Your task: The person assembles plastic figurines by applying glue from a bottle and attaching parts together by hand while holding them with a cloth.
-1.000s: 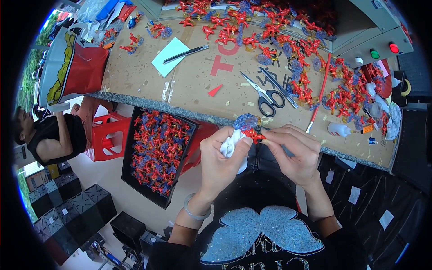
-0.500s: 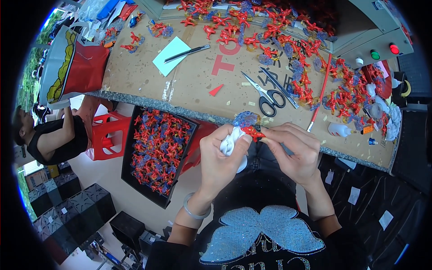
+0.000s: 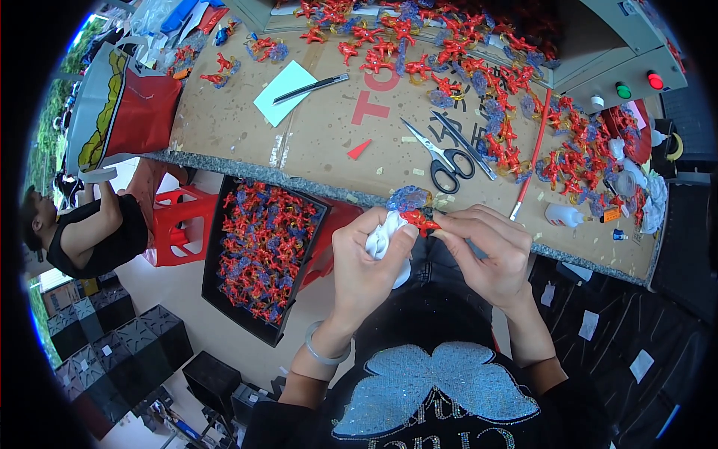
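Note:
Just off the table's near edge, my two hands meet at one small red figurine [image 3: 420,218] with a clear blue swirl at its top. My left hand [image 3: 369,251] is closed round a white cloth [image 3: 381,238] and the figurine's left side, thumb on top. From the other side, my right hand [image 3: 490,251] pinches the figurine's right end between thumb and fingertips. Whether anything tiny sits in that pinch is hidden. Scissors [image 3: 446,161] with black handles lie on the cardboard beyond my hands, beside a dark slim cutter [image 3: 467,146].
Many similar figurines cover the table's far and right sides; more fill a black tray [image 3: 282,329] at lower left. A red rod [image 3: 532,161], a white bottle [image 3: 562,216] and a pale-green paper pad [image 3: 278,105] with a pen lie about. Another person [image 3: 97,224] sits at left.
My hands and the figurine stay almost exactly where they were. At the left, the other person's head and arm have shifted slightly.

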### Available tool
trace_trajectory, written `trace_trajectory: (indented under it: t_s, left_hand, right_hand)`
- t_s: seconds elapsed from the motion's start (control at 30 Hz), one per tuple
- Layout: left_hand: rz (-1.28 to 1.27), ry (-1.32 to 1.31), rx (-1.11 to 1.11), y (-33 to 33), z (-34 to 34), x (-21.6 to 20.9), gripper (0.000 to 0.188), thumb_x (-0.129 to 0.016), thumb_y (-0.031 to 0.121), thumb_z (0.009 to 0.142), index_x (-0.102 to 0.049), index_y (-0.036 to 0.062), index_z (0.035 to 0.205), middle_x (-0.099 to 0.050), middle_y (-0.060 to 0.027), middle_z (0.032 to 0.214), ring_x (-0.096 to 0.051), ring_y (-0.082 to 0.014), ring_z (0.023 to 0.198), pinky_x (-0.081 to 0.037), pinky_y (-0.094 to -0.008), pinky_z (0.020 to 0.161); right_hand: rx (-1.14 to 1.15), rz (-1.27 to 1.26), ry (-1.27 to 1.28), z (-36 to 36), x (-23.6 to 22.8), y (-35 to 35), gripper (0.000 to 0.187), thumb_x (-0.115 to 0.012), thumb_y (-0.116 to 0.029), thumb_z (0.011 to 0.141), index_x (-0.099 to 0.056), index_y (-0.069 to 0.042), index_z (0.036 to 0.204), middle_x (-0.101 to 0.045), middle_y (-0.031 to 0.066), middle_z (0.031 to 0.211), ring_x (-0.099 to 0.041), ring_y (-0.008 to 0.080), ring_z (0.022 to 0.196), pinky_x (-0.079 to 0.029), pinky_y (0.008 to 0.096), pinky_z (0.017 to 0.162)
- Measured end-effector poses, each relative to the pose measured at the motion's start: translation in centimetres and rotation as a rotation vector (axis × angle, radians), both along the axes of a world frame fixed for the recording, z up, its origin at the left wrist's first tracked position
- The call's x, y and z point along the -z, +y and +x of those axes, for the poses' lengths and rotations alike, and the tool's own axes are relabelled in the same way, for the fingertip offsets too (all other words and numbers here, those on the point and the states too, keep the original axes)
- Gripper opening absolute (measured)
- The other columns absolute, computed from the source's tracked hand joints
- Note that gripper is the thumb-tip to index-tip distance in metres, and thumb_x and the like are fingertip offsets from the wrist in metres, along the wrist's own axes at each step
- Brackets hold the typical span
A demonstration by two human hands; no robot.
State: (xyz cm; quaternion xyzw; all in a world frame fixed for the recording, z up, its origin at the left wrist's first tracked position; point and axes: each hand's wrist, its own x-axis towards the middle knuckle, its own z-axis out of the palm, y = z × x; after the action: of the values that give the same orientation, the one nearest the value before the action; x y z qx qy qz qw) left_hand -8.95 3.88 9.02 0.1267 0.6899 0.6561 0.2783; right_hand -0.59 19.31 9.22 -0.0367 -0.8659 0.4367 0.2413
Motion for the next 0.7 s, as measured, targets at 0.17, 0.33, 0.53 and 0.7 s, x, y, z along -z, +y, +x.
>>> trace_trajectory:
  t_s: [0.17,0.33,0.53,0.7]
  left_hand:
    - [-0.002,-0.004,0.003,0.04,0.04,-0.07,0.011,-0.065,0.006,0.087,-0.063,-0.0005,0.077,-0.059,0.0017,0.063,-0.048,-0.0003,0.057,-0.035,-0.0176,0.050]
    - [-0.007,-0.014,-0.001,0.11,0.09,-0.08,0.011,-0.065,0.006,0.087,-0.063,-0.0005,0.078,-0.059,0.0018,0.063,-0.048,-0.0002,0.057,-0.035,-0.0175,0.050]
    - [-0.003,-0.017,0.003,0.06,0.07,-0.02,0.011,-0.065,0.006,0.087,-0.063,-0.0007,0.078,-0.059,0.0020,0.064,-0.049,-0.0002,0.057,-0.035,-0.0174,0.050]
    - [-0.002,-0.022,0.005,0.11,0.06,0.00,0.011,-0.065,0.006,0.087,-0.063,-0.0008,0.078,-0.059,0.0018,0.064,-0.049,-0.0005,0.057,-0.035,-0.0174,0.050]
  right_hand:
    - [0.005,0.000,-0.005,0.09,-0.02,0.02,0.020,-0.073,0.004,0.071,-0.069,0.005,0.090,-0.068,0.0153,0.081,-0.067,0.0286,0.073,-0.054,0.0347,0.066]
    - [0.007,0.011,-0.002,0.12,0.04,0.01,0.020,-0.073,0.004,0.071,-0.068,0.005,0.090,-0.068,0.0153,0.081,-0.067,0.0286,0.073,-0.054,0.0347,0.066]
    - [0.006,0.005,0.001,0.12,0.15,0.01,0.019,-0.073,0.004,0.071,-0.068,0.005,0.090,-0.067,0.0155,0.081,-0.067,0.0287,0.073,-0.054,0.0344,0.065]
    - [0.010,0.001,0.000,0.15,0.09,-0.03,0.019,-0.073,0.004,0.071,-0.068,0.005,0.090,-0.067,0.0156,0.080,-0.067,0.0288,0.073,-0.054,0.0344,0.065]
